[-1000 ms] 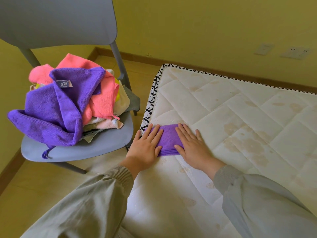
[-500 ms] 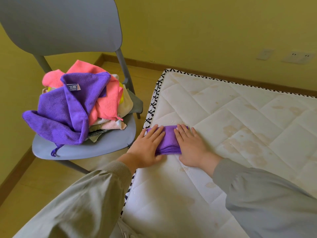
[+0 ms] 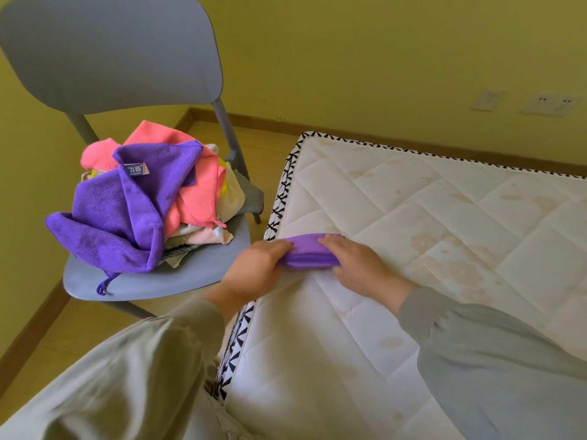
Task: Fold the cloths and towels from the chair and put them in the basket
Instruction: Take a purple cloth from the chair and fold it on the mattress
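Folded purple cloth (image 3: 305,254) at left side of mattress (image 3: 428,211), just inside the black-&-white trim (image 3: 279,198): a thick flat bundle w/ several layers showing along the front. Left grip (image 3: 257,271) closed round the cloth's left end, fingers curled over the top, thumb out of sight. Right grip (image 3: 355,265) closed on the right end, fingers over the top & bent down the front edge. Can't tell whether bundle rests on mattress or sits just clear of it. Grey-beige sleeves (image 3: 127,376) on both arms, reaching in from bottom of view. Mattress white, quilted in diamonds, w/ brownish stains. Just left of mattress, a grey-blue chair (image 3: 111,52) w/ unfolded pile on the seat. On top, large purple towel (image 3: 120,217) w/ white label (image 3: 136,169), one corner hanging over seat's left front & a small loop dangling at the front rim. Behind & right of it, pink cloth (image 3: 197,192). Underneath, cream & pale pieces (image 3: 232,195), a bit of yellow peeking out. Yellow wall behind, two sockets (image 3: 552,104) upper right. Wood floor (image 3: 63,328) w/ brown skirting.
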Available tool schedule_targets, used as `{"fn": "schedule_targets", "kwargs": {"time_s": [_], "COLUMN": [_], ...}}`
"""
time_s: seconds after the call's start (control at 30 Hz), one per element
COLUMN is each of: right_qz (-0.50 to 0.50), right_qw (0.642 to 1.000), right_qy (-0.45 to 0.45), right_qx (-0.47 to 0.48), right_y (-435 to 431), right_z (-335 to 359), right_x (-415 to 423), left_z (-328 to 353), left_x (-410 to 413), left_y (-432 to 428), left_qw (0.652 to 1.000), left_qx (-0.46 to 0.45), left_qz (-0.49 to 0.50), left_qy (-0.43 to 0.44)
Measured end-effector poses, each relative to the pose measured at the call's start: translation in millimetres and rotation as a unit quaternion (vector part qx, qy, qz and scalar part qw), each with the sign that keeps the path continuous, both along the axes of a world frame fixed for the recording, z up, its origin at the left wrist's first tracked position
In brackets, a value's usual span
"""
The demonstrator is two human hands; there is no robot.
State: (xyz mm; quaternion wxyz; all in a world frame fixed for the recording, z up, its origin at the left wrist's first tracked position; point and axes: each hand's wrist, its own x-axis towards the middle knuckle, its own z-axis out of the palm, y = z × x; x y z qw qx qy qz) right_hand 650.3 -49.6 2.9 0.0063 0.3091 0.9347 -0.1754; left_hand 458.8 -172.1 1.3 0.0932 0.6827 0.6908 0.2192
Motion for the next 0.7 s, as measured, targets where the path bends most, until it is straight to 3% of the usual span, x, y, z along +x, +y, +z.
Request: {"fn": "schedule_targets", "kwargs": {"time_s": [0.07, 0.17, 0.27, 0.33, 0.4, 0.47, 0.7], "right_qz": [-0.125, -0.281, -0.393, -0.439, -0.468, -0.485, -0.469], "right_qw": [0.978, 0.890, 0.746, 0.669, 0.644, 0.627, 0.574], "right_qy": [0.099, 0.229, 0.322, 0.365, 0.381, 0.389, 0.482], "right_qx": [-0.132, -0.277, -0.431, -0.476, -0.471, -0.469, -0.468], "right_y": [8.4, 30.5, 55.6, 73.6, 89.7, 105.7, 159.5], "right_z": [16.7, 34.7, 45.0, 43.6, 38.5, 34.7, 45.6], "right_x": [-6.6, -18.4, -17.2, -5.8, 5.9, 13.8, 18.0], "left_z": [11.3, 17.7, 8.3, -7.1, -21.2, -31.1, -42.1], "left_x": [-1.8, 6.6, 24.9, 40.1, 52.2, 58.4, 46.8], "left_y": [16.3, 50.3, 74.3, 81.4, 81.8, 82.1, 96.4], "left_qw": [0.993, 0.959, 0.965, 0.947, 0.929, 0.924, 0.951], "left_qx": [0.050, 0.061, -0.118, -0.269, -0.327, -0.317, -0.219], "left_qz": [0.095, 0.238, 0.220, 0.172, 0.149, 0.158, 0.123], "left_qy": [-0.055, -0.139, -0.075, 0.007, 0.087, 0.143, 0.179]}}
